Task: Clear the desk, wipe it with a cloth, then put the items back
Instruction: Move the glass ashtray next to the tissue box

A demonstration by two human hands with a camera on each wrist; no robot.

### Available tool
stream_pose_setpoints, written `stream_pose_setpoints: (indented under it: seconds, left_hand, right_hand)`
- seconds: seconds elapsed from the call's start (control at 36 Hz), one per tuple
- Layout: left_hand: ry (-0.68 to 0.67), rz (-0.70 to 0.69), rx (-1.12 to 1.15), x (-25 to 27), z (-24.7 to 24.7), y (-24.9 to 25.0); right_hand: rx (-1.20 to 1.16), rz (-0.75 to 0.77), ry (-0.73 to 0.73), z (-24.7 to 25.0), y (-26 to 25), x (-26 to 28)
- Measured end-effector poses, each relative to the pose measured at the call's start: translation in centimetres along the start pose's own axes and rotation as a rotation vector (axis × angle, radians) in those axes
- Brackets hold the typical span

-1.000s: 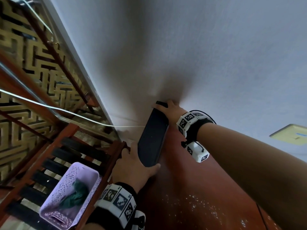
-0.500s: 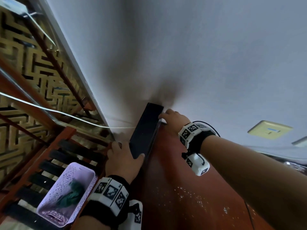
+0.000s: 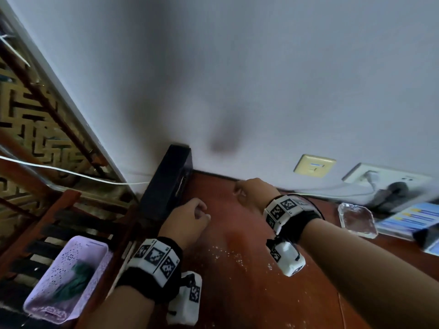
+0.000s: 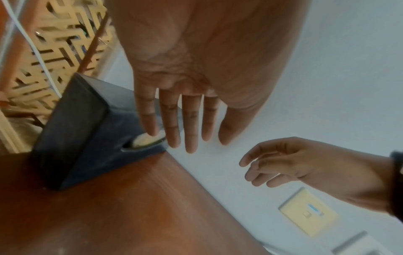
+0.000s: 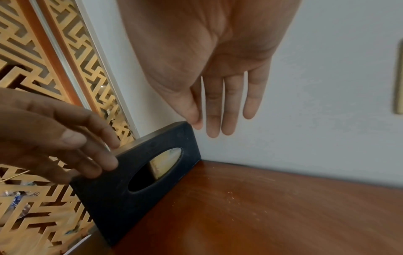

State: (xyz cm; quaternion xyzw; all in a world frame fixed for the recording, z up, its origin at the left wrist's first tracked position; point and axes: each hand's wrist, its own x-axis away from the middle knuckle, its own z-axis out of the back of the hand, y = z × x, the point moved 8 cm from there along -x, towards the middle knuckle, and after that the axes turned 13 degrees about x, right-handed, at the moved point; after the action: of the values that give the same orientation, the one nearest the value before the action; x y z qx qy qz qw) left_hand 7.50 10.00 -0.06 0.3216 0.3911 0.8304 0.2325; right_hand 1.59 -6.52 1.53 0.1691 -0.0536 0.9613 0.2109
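Both hands have let go of the black tissue box (image 3: 166, 184) since a second ago, when we had one hand at each end of it. It now stands free on one long side at the back left corner of the red-brown tabletop (image 3: 249, 293). Its far end is against the white wall (image 3: 237, 79), and its oval opening faces right across the wood with pale paper showing inside.

At the far left a lilac basket (image 3: 71, 255) sits off the tabletop on dark wooden slats, with a green cloth (image 3: 76, 279) bunched in it. A white cable (image 3: 59, 170) runs above it toward the box. Just right of the box is our left hand (image 3: 187, 219), holding nothing. In the wrist view its fingers (image 4: 170, 120) are straight and slack, close by the box, and we cannot tell whether they touch it. White specks (image 3: 228, 252) dot the wood nearby. Next comes our right hand (image 3: 251, 193), also empty with loose fingers, clear of the box and near the wall. Further right a yellow wall plate (image 3: 314, 166) is on the wall. Beyond it are a clear glass dish (image 3: 357, 219) on the tabletop, a socket (image 3: 384, 184) with a plug in it, and blurred blue-printed papers (image 3: 411, 217).
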Motion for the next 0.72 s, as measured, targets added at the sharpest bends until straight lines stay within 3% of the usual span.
stream_pose_setpoints:
  seconds: [0.53, 0.72]
  left_hand:
    - [-0.228, -0.188, -0.058, -1.0, -17.9, 11.6]
    - [-0.258, -0.143, -0.058, -2.7, -24.6, 13.7]
  right_hand:
    - [-0.276, -0.308, 0.068, -6.2, 17.6, 12.6]
    - [-0.369, -0.461, 0.053, -9.7, 24.4, 15.0]
